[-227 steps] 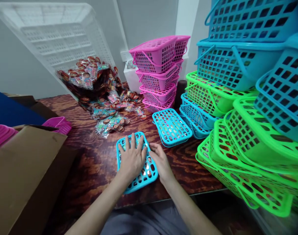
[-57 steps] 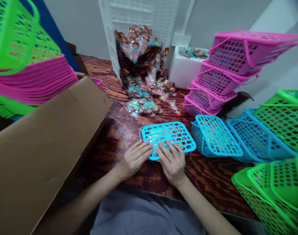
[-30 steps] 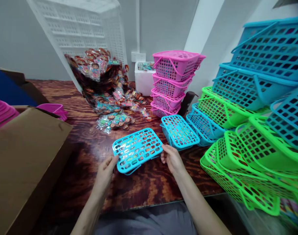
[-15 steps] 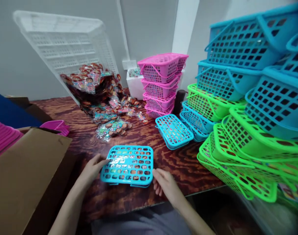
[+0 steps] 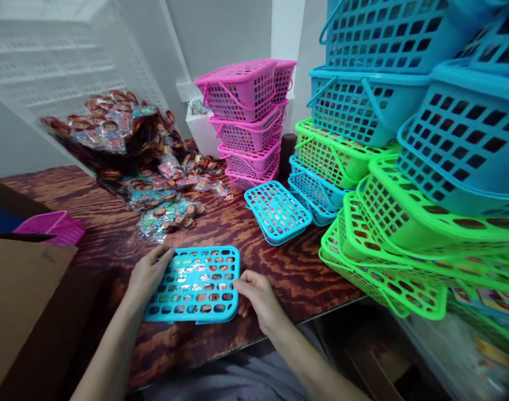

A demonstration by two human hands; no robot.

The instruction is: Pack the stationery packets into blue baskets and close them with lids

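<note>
A blue plastic basket (image 5: pixel 196 285) with a slotted lid lies in front of me on the wood-grained table (image 5: pixel 213 228). Small packets show through its lid holes. My left hand (image 5: pixel 148 273) grips its left edge, thumb on the lid and the other fingers hidden behind the rim. At the right edge, my right hand (image 5: pixel 257 298) pinches the rim between thumb and curled fingers. Beyond the basket lies a loose pile of bagged figure packets (image 5: pixel 171 217). Another lidded blue basket (image 5: pixel 278 213) rests to the right of the pile.
A tipped white crate (image 5: pixel 71 61) spills packets at the back left. Pink baskets (image 5: pixel 241 92) are stacked behind. Blue baskets (image 5: pixel 371 108) and green baskets (image 5: pixel 405 223) tower on the right, some past the table edge. A cardboard box (image 5: pixel 24 312) stands at the left.
My view has shifted to the right and closer. My left hand has moved up along the basket's left edge, and my right hand has come up against its right rim.
</note>
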